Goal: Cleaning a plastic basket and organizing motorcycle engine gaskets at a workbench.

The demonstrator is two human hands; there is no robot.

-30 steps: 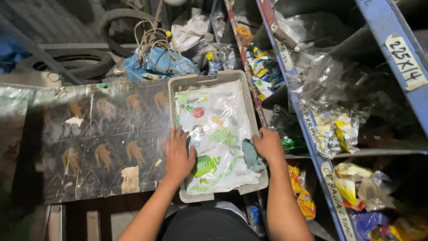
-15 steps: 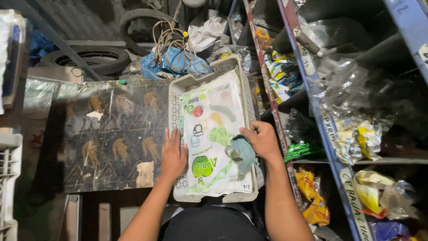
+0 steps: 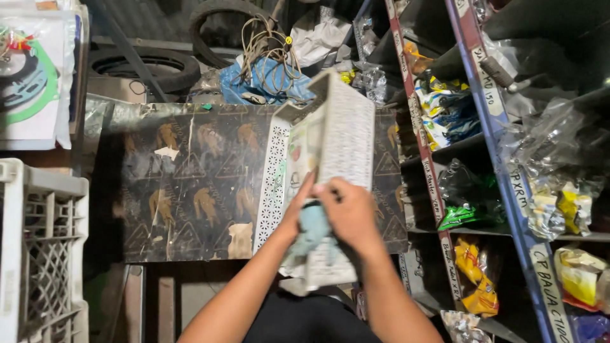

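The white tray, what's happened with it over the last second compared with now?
The white perforated tray was lying flat on the dark board with printed packets showing inside. Now it is tipped up on its side, its mesh bottom facing right. The left hand and right hand have both come together at its near end, over a pale blue cloth. The board and the shelves are unchanged.

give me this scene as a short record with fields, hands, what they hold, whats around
left hand: on the near end of the white perforated plastic tray, mostly hidden behind the right hand
right hand: grips the same tray's near end, beside a pale blue cloth
tray state: tipped up on its edge, above the dark patterned sheet-covered table
left side: white plastic crate
right side: blue metal shelf rack holding plastic-bagged items
behind: black rubber tyres, blue bag with cords
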